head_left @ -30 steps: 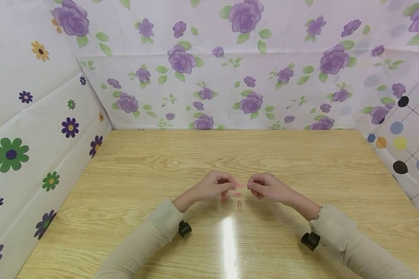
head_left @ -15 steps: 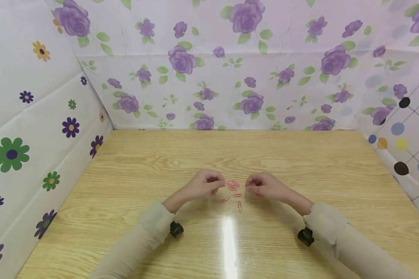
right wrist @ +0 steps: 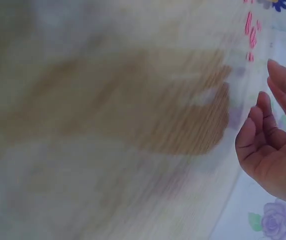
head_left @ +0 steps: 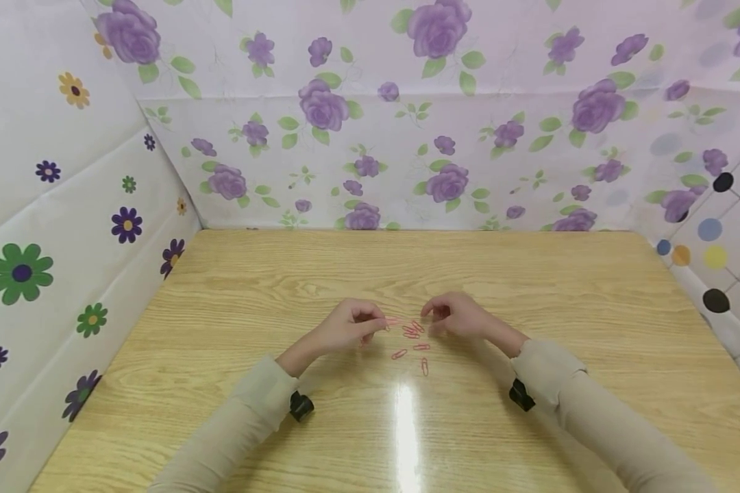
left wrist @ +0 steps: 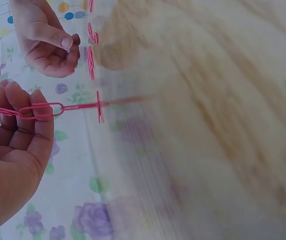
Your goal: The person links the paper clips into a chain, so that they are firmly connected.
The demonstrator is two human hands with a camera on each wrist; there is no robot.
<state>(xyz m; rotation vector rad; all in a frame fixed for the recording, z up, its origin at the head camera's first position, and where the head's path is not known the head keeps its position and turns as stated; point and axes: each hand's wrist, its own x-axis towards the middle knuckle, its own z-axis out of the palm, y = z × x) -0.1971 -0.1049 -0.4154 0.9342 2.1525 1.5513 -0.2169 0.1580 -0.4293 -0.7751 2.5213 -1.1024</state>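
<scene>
Thumb and fingers of my left hand [head_left: 351, 325] [left wrist: 18, 135] pinch a chain of linked pink paper clips [left wrist: 45, 110]; part of it hangs below the fingers. Between the hands, a small group of loose pink clips [head_left: 413, 331] lies on the table, with a single clip [head_left: 399, 354] to its lower left and another [head_left: 425, 367] nearer the front. My right hand [head_left: 462, 316] [right wrist: 277, 135] is just right of the group, its fingers bent loosely and apart, with nothing seen between them.
The wood-grain table [head_left: 271, 267] meets a rose-patterned cloth [head_left: 370, 116] at the back, and patterned cloths stand at both sides. A black wrist camera [head_left: 301, 407] is on the left wrist, another [head_left: 521, 395] on the right. Light reflects off the table's front.
My left hand has moved left with the clips it pinches, uncovering the loose group. My right hand has shifted slightly left and away from me, and its fingers have parted.
</scene>
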